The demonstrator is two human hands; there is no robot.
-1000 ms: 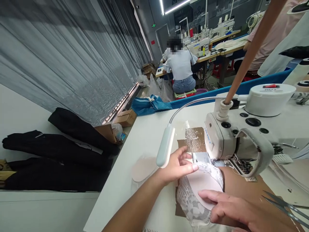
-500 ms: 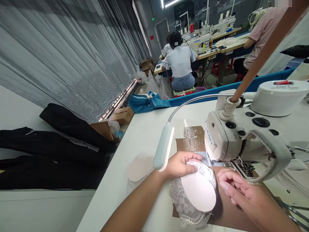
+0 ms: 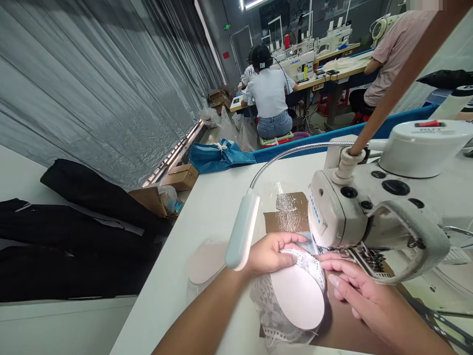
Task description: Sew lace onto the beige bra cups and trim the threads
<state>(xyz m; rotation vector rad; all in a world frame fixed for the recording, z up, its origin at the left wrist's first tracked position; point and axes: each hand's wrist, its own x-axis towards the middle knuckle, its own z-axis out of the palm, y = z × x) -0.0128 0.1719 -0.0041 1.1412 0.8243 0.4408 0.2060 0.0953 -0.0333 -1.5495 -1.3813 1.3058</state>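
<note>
White lace fabric (image 3: 271,315) with a pale oval pad (image 3: 298,298) on it lies at the front of the sewing machine (image 3: 336,207). My left hand (image 3: 275,254) grips the upper left edge of the lace, thumb on top and fingers beyond it, close to the needle area. At the right edge of the lace is my right hand (image 3: 354,283), its fingertips touching or nearly touching the border beside the presser foot. Its fingers are extended and somewhat apart. The needle itself is too small to make out.
A lamp (image 3: 242,231) on a bendy metal neck hangs over my left wrist. Another pale oval piece (image 3: 207,261) lies on the white table (image 3: 166,276) to the left. Scissors-like dark metal bars (image 3: 439,320) are at lower right. People sit at machines beyond.
My right hand has moved left and up to the lace edge, its fingers straighter. My left hand keeps its grip on the lace. The whole view has shifted slightly.
</note>
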